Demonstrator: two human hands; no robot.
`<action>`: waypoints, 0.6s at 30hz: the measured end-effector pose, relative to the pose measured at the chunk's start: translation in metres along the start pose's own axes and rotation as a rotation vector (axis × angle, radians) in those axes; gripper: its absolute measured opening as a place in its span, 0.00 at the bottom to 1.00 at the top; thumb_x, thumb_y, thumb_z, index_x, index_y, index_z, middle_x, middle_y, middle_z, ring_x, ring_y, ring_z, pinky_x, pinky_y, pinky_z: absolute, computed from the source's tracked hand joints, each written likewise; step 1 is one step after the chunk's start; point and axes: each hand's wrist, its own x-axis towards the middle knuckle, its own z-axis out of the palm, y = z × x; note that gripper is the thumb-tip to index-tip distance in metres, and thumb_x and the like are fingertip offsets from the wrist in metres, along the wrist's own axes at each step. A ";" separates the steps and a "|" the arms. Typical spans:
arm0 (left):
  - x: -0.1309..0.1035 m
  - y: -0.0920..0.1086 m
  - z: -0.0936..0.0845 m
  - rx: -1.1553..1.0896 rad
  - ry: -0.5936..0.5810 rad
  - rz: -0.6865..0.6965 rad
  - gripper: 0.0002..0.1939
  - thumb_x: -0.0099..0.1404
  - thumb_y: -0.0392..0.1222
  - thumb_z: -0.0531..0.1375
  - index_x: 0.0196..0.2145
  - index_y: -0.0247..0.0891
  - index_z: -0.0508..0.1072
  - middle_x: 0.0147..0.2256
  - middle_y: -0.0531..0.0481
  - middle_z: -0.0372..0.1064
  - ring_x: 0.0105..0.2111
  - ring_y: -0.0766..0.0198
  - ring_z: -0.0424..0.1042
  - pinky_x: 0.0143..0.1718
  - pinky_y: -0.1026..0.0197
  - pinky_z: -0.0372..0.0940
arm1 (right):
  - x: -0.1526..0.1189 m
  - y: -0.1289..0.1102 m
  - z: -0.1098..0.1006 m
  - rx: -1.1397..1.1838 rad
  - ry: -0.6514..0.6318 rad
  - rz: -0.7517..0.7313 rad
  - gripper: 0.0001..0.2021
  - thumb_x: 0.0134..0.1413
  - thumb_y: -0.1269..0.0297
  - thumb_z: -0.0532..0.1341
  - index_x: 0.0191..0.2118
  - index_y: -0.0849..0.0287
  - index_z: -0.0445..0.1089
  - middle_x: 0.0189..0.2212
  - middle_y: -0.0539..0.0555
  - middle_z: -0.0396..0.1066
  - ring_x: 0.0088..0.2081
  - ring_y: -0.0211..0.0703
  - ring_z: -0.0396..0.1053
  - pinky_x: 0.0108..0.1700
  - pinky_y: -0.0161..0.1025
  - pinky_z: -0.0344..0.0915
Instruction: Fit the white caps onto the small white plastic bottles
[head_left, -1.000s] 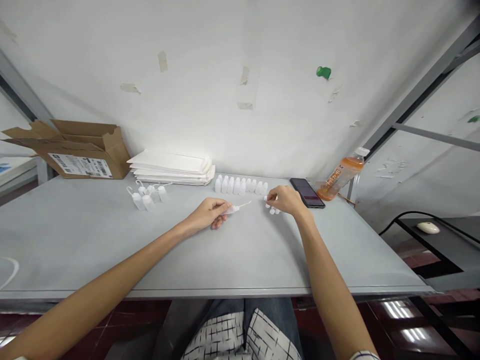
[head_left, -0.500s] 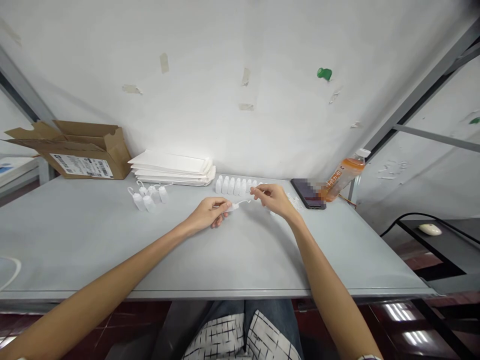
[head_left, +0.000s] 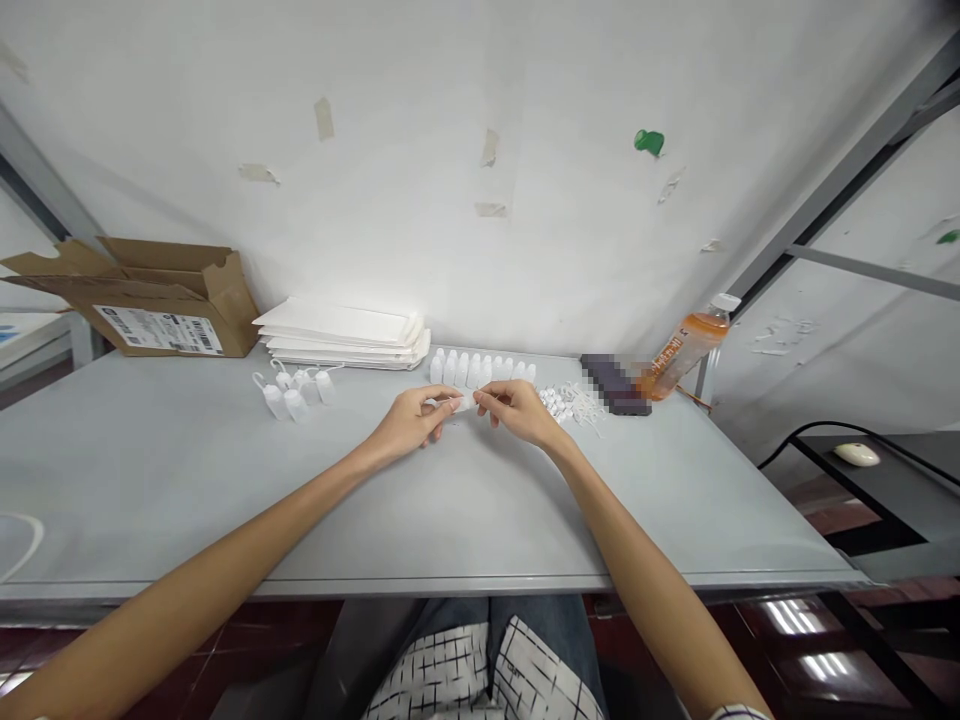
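Observation:
Near the middle of the grey table, my left hand [head_left: 414,420] pinches a small white bottle [head_left: 463,402], mostly hidden by the fingers. My right hand [head_left: 517,408] is closed at the bottle's right end, its thumb and fingertips pressed together; what they grip is too small to make out. Behind the hands stands a row of several white bottles [head_left: 473,371]. To the right lies a pile of small white caps and thin strips [head_left: 574,403]. Several bottles with looped strips [head_left: 296,403] stand on the left.
An open cardboard box [head_left: 169,305] and a stack of white sheets [head_left: 341,335] are at the back left. On the right are a blurred dark phone [head_left: 616,385] and a leaning orange drink bottle [head_left: 690,345]. The table's front edge [head_left: 450,588] runs before my lap.
My right hand has moved left and slightly down to meet the bottle in my left hand. The pile of caps is now uncovered, and the strip on the held bottle no longer shows clearly.

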 end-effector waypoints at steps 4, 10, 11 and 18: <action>0.000 0.000 0.000 -0.038 -0.016 0.006 0.24 0.62 0.57 0.58 0.46 0.35 0.75 0.17 0.55 0.62 0.19 0.68 0.64 0.18 0.67 0.58 | 0.002 0.003 -0.002 0.067 0.024 0.014 0.17 0.57 0.54 0.56 0.25 0.61 0.71 0.24 0.52 0.71 0.22 0.34 0.65 0.27 0.32 0.58; 0.003 -0.001 0.002 -0.122 0.002 -0.002 0.24 0.61 0.57 0.60 0.45 0.34 0.75 0.21 0.53 0.67 0.16 0.71 0.62 0.17 0.67 0.58 | 0.004 0.004 -0.004 0.134 0.044 0.031 0.17 0.55 0.54 0.57 0.25 0.62 0.70 0.25 0.52 0.71 0.23 0.34 0.64 0.27 0.32 0.59; 0.003 -0.002 0.002 -0.128 0.006 -0.004 0.24 0.61 0.57 0.60 0.44 0.33 0.75 0.22 0.52 0.67 0.16 0.71 0.61 0.17 0.67 0.58 | 0.004 0.004 -0.004 0.133 0.051 0.037 0.17 0.55 0.54 0.57 0.25 0.62 0.70 0.24 0.52 0.71 0.23 0.34 0.65 0.27 0.32 0.59; 0.005 0.000 0.003 -0.184 0.055 0.027 0.23 0.61 0.58 0.59 0.39 0.32 0.75 0.26 0.50 0.67 0.16 0.72 0.61 0.16 0.66 0.58 | 0.003 -0.006 -0.006 0.155 0.108 0.032 0.16 0.56 0.56 0.57 0.25 0.62 0.71 0.22 0.52 0.69 0.24 0.34 0.64 0.26 0.31 0.58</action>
